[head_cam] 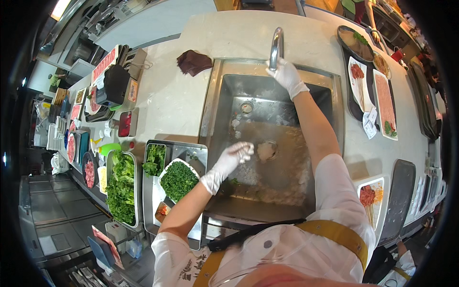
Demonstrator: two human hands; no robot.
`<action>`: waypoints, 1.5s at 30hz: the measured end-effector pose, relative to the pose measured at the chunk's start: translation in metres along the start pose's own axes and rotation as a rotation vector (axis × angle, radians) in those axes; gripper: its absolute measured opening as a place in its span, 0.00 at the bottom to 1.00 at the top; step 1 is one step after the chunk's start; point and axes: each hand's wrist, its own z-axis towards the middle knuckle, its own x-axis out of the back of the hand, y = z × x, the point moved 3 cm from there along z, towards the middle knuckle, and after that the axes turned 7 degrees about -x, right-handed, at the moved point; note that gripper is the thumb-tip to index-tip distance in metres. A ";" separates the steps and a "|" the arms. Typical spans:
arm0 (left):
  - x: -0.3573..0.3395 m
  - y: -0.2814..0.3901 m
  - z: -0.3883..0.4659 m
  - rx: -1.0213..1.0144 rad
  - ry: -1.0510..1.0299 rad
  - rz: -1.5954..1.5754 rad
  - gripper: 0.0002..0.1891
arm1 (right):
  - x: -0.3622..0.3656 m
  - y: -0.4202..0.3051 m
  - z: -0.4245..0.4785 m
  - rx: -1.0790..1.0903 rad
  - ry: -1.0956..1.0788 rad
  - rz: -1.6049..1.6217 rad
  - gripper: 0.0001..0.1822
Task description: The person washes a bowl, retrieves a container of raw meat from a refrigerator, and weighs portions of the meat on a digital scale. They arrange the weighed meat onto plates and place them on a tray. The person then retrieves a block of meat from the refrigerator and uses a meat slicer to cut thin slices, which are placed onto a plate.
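Observation:
A metal sink basin (231,97) lies before me, with cloudy brownish water and pale scraps around its drains. My right hand (285,77), in a white glove, is at the chrome faucet (276,46) behind the basin; the fingers touch or curl around its lower part, partly hidden by it. My left hand (235,158), gloved too, hovers over the basin's left side with fingers loosely curled and nothing visible in them. Left of that forearm, a white dish of chopped greens (179,180) stands in a metal tray (150,211).
A dark red cloth (194,62) lies behind the sink's left corner. A pan of leafy greens (123,190) stands further left. On the right are plates of skewers (358,80), sliced meat (384,104) and a dark tray (398,197). Another person (403,265) is at lower right.

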 end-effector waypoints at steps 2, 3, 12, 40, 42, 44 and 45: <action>-0.007 0.010 0.035 -0.095 0.120 0.018 0.21 | -0.019 0.008 -0.022 -0.242 -0.391 0.049 0.13; -0.017 0.021 0.053 -0.149 0.210 0.042 0.22 | -0.029 0.010 -0.040 -0.358 -0.583 0.069 0.13; -0.074 0.024 0.177 -0.175 0.339 -0.565 0.11 | 0.021 0.094 -0.090 0.271 0.156 -1.109 0.12; -0.068 -0.124 -0.052 -0.052 -0.255 0.832 0.20 | 0.037 -0.025 -0.014 0.487 0.195 -1.799 0.23; -0.068 -0.133 -0.065 0.103 -0.326 0.975 0.20 | 0.039 0.003 -0.043 0.465 0.083 -2.207 0.30; -0.063 -0.169 -0.076 0.100 -0.335 1.112 0.22 | 0.012 0.020 -0.075 0.507 0.039 -2.266 0.31; -0.068 -0.165 -0.077 0.068 -0.365 1.077 0.22 | 0.021 0.021 -0.091 0.437 0.095 -2.426 0.29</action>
